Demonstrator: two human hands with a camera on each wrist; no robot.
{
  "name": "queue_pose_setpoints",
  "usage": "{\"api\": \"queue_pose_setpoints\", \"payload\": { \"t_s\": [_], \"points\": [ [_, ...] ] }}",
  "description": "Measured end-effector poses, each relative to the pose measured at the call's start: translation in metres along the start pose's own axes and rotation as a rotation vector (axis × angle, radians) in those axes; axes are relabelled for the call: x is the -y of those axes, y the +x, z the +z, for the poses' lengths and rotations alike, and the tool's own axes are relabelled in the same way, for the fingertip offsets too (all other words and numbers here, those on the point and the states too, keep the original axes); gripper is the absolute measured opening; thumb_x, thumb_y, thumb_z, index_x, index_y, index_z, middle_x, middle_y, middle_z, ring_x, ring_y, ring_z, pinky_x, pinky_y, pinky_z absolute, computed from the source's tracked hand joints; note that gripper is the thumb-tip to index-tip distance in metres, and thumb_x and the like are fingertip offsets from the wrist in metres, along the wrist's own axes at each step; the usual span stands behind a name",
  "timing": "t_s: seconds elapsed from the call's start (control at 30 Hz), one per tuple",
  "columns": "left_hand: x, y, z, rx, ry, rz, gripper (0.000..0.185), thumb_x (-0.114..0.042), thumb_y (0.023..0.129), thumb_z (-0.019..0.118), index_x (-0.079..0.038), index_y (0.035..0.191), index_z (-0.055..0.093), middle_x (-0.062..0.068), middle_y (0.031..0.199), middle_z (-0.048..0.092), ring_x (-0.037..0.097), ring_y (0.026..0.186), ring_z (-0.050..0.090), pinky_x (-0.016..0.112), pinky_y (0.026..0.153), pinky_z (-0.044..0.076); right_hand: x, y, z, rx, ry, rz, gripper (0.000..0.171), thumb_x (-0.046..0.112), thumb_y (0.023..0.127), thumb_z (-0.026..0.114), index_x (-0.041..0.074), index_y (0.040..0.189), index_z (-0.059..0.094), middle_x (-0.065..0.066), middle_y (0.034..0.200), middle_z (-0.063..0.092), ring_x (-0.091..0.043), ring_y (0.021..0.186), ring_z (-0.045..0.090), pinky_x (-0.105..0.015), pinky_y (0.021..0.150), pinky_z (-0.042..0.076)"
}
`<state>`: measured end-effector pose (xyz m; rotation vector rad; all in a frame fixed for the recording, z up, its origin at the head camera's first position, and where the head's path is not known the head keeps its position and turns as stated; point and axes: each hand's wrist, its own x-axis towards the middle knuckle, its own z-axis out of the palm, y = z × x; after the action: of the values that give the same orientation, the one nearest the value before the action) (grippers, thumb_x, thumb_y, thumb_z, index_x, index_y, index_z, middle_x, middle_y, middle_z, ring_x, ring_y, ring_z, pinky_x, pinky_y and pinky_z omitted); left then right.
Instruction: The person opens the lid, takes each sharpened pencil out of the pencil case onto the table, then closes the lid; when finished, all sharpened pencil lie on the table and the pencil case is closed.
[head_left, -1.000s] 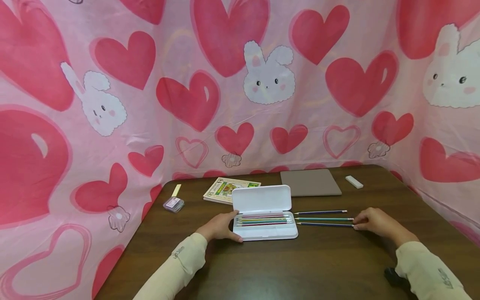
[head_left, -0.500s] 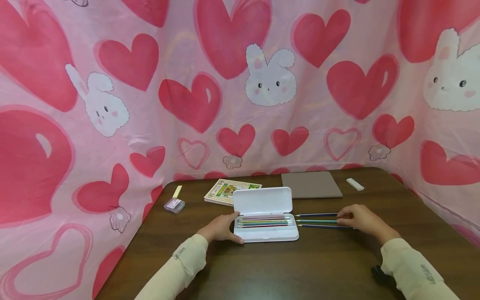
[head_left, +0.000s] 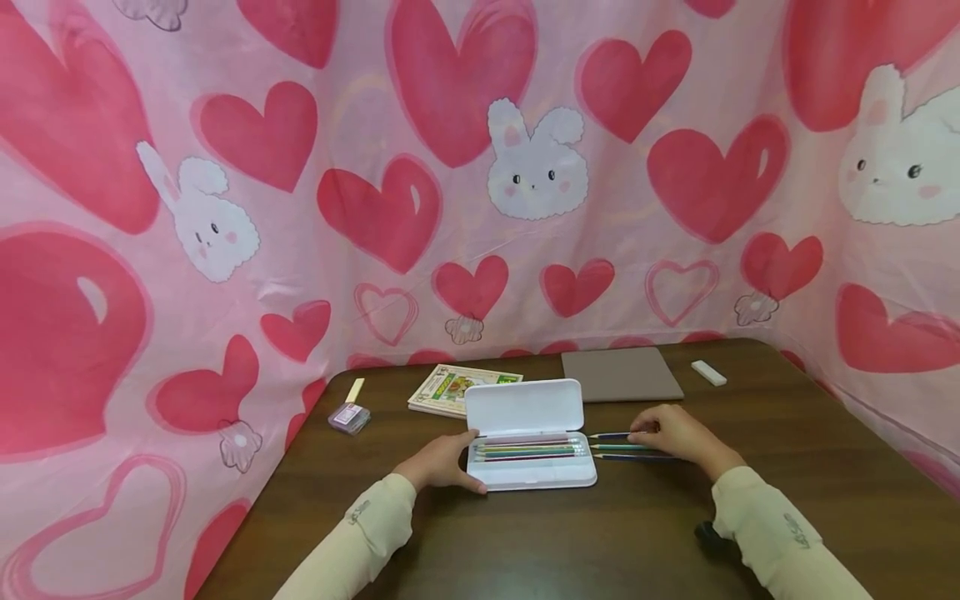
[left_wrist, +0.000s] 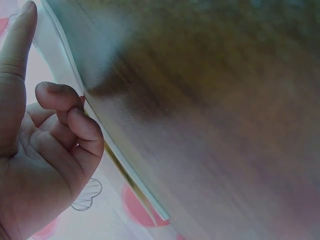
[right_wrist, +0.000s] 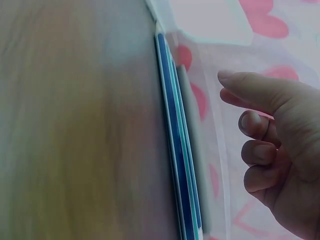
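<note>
Here the left hand (head_left: 442, 462) rests loosely curled against the pencil case (head_left: 529, 436); right hand (head_left: 671, 432), fingers relaxed, covers three pencils (head_left: 611, 447).

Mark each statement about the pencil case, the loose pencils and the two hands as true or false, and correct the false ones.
1. The white pencil case lies open with pencils inside. True.
2. The left hand rests at the case's left end. True.
3. The right hand is on the eraser. False: it lies over the loose pencils right of the case; the eraser sits apart near the table's far edge.
4. The loose pencils lie left of the case. False: they lie to its right.
5. A booklet lies behind the case. True.
6. The grey pad is stacked on the case. False: it lies flat on the table behind it.
</note>
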<state>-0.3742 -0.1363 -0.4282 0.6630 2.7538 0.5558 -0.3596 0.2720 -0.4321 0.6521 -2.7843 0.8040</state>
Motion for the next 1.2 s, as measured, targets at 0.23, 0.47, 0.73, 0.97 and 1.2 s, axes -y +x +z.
{"api": "queue_pose_setpoints", "payload": {
  "t_s": [0.23,0.47,0.73,0.97,1.2],
  "points": [
    [0.000,-0.001,0.001,-0.003,-0.008,-0.006,0.101,-0.054,0.064,0.076,-0.011,0.144,0.033,0.008,0.145,0.040,0.027,0.130,0.041,0.048,0.106,0.035,0.014,0.016,0.010,0.023,0.029,-0.003,0.010,0.026,0.081,0.070,0.016,0.083,0.072,0.009,0.078,0.067,-0.003,0.067,0.051,-0.022,0.059,0.045],
    [0.000,-0.001,-0.001,0.002,0.001,-0.015,0.101,-0.054,0.064,0.076,-0.011,0.144,0.033,0.009,0.144,0.040,0.027,0.130,0.041,0.049,0.106,0.035,0.029,0.032,0.023,0.060,0.065,-0.035,0.011,0.025,0.081,0.071,0.015,0.085,0.072,0.007,0.082,0.068,-0.003,0.070,0.054,-0.023,0.061,0.047],
    [0.000,-0.001,0.002,-0.005,0.012,-0.015,0.101,-0.055,0.064,0.076,-0.012,0.144,0.033,0.008,0.144,0.041,0.026,0.130,0.041,0.047,0.106,0.035,0.043,0.042,0.041,0.117,0.074,-0.093,0.015,0.018,0.081,0.071,0.007,0.091,0.072,0.008,0.070,0.061,-0.002,0.062,0.047,-0.020,0.056,0.042],
    [0.001,0.000,0.001,-0.009,0.004,0.003,0.101,-0.055,0.064,0.077,-0.010,0.143,0.034,0.009,0.144,0.042,0.026,0.129,0.042,0.047,0.106,0.035,0.045,0.043,0.048,0.175,0.053,-0.058,0.018,0.021,0.077,0.074,0.008,0.090,0.072,0.009,0.064,0.053,-0.004,0.059,0.043,-0.019,0.051,0.038],
    [0.002,0.001,0.002,-0.008,-0.006,-0.003,0.101,-0.054,0.063,0.077,-0.010,0.144,0.033,0.009,0.144,0.042,0.026,0.130,0.042,0.046,0.106,0.035,0.048,0.047,0.047,0.221,0.030,-0.031,0.012,0.020,0.077,0.075,0.009,0.082,0.073,0.008,0.063,0.054,-0.006,0.057,0.044,-0.020,0.051,0.039]
  ]
}}
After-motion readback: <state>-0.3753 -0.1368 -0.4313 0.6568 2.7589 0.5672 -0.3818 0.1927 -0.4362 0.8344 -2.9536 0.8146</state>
